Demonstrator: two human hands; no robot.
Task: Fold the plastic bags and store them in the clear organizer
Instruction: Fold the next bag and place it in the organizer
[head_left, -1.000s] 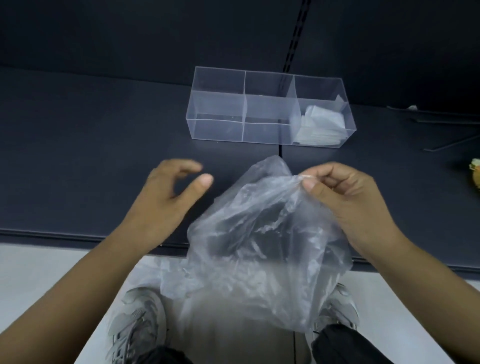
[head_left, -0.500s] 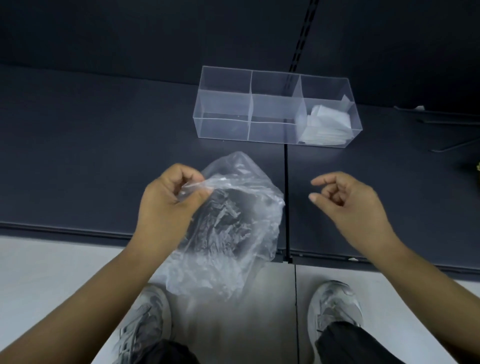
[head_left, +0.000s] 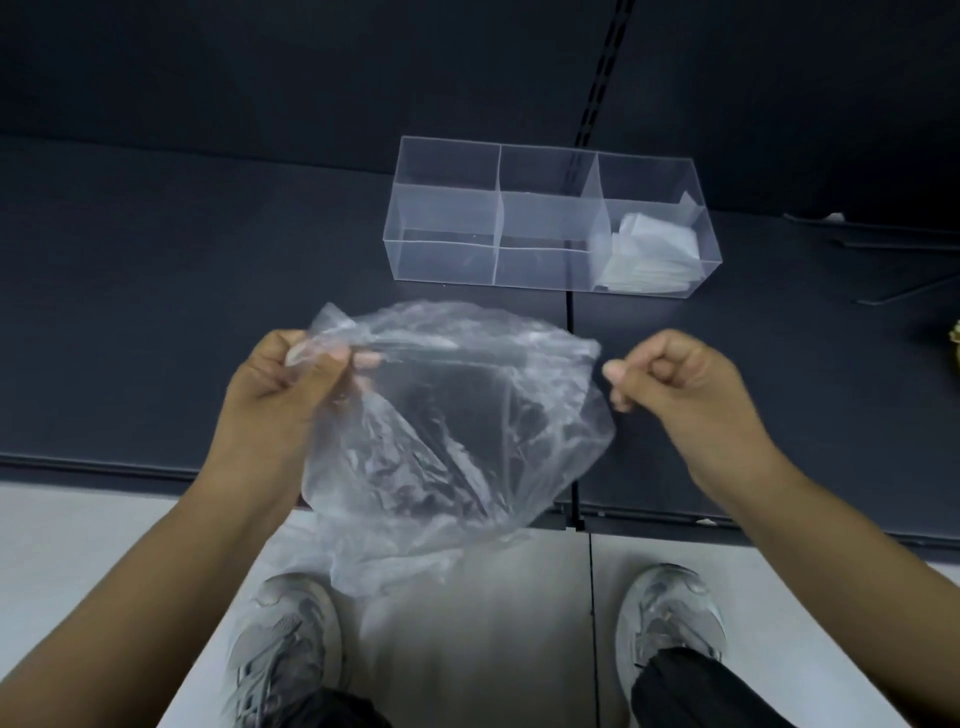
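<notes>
Wider than before, we are stretching the plastic bag (head_left: 457, 431) flat for folding: left hand (head_left: 280, 395) pinching its corner, right hand (head_left: 680, 384) curled alongside, grip unclear.

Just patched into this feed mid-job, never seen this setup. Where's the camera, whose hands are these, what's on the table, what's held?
No machine here: a person works bare-handed, and this one picture comes from a camera on their head, looking forward and down, so their shoes show at the bottom. The left hand pinches a crumpled clear bag by its top edge, above the near edge of the table. The right hand is curled beside the bag's other edge; whether it grips it I cannot tell. On the dark table stands a clear organizer, three compartments across: the right one holds folded bags, the other two look empty.
</notes>
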